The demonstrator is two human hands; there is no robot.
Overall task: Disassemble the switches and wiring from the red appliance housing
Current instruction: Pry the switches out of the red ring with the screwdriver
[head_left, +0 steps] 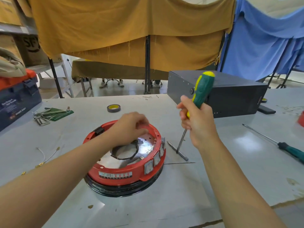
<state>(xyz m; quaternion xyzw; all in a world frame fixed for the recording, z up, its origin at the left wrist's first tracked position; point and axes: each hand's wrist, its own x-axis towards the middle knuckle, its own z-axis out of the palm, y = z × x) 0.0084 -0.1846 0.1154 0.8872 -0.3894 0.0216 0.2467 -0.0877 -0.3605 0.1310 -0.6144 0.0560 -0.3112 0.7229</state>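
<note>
The round red appliance housing (118, 174) lies on a black ring in the middle of the grey table, its shiny metal inside showing. Three grey rocker switches (155, 162) sit in its right wall. My left hand (130, 127) reaches over the far rim, fingers pinched together inside the housing; what they pinch is hidden. My right hand (195, 117) is to the right of the housing, gripping a green and yellow screwdriver (201, 92) handle-up, its shaft angled down to the table. Loose white wires (47, 157) with brass terminals lie to the left.
A second screwdriver (279, 145) lies at the right, a metal bit (177, 151) beside the housing. Black tape roll (113, 108) and hex keys (43, 116) sit at the back left, a blue toolbox (18, 99) at far left, a black metal box (218, 94) behind my right hand.
</note>
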